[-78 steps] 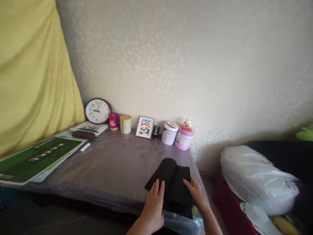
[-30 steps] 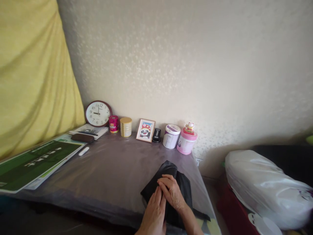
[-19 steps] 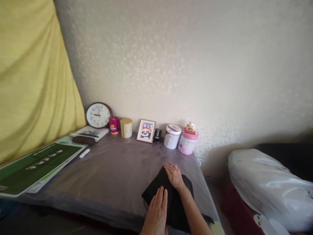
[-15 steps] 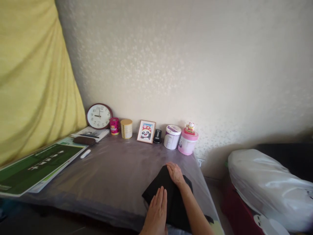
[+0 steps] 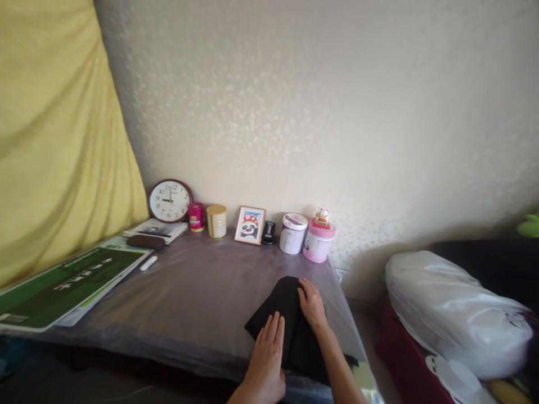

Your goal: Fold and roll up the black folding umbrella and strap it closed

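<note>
A folded black cloth (image 5: 290,328) lies near the front right corner of a table covered in clear plastic sheet (image 5: 197,292). My left hand (image 5: 266,359) rests flat on the cloth's near left part, fingers together and pointing away from me. My right hand (image 5: 312,304) lies palm down on the cloth's far right part, fingers spread slightly over its upper edge. Neither hand grips anything.
Along the wall stand a round clock (image 5: 169,200), a red tin (image 5: 196,216), a yellow tin (image 5: 216,220), a panda picture frame (image 5: 250,225), a white jar (image 5: 292,232) and a pink jar (image 5: 318,239). A green board (image 5: 59,286) lies left. A white plastic bag (image 5: 455,314) sits right.
My right hand slid from beside my left hand up across the cloth to its far right edge. My left hand stayed flat on the near part.
</note>
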Demonstrator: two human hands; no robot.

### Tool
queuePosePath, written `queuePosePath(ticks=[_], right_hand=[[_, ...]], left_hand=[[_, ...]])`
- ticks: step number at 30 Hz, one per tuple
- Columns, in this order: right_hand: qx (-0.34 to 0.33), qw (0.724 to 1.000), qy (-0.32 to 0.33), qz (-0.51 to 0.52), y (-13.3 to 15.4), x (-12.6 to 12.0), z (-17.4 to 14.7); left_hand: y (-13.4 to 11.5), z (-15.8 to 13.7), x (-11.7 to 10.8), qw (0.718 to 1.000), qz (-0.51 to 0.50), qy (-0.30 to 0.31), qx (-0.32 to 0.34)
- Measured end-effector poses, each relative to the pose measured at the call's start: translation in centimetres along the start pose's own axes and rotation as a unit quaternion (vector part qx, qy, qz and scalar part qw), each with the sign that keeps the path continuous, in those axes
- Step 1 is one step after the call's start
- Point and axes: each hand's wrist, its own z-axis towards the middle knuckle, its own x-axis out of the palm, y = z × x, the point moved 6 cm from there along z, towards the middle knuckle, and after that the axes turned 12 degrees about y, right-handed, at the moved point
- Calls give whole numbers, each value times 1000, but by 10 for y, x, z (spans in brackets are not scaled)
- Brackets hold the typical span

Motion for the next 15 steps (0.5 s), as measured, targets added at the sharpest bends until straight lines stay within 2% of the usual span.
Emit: queuePosePath(ticks=[3,7,11,15], right_hand=[[143,985,-38,92,-49,-26,-16],[255,954,-31,154,-86,-43,-54],[283,938,9,199,-80,-38,-75],[232,963,-9,138,-47,-47,-74]], left_hand=[[0,-5,-8,1000,0,14,-11],[1,-7,-12,1000,-11,25,-7],[1,-7,-12,999,-44,4,13],[2,-6,-11,998,-57,-16,28]])
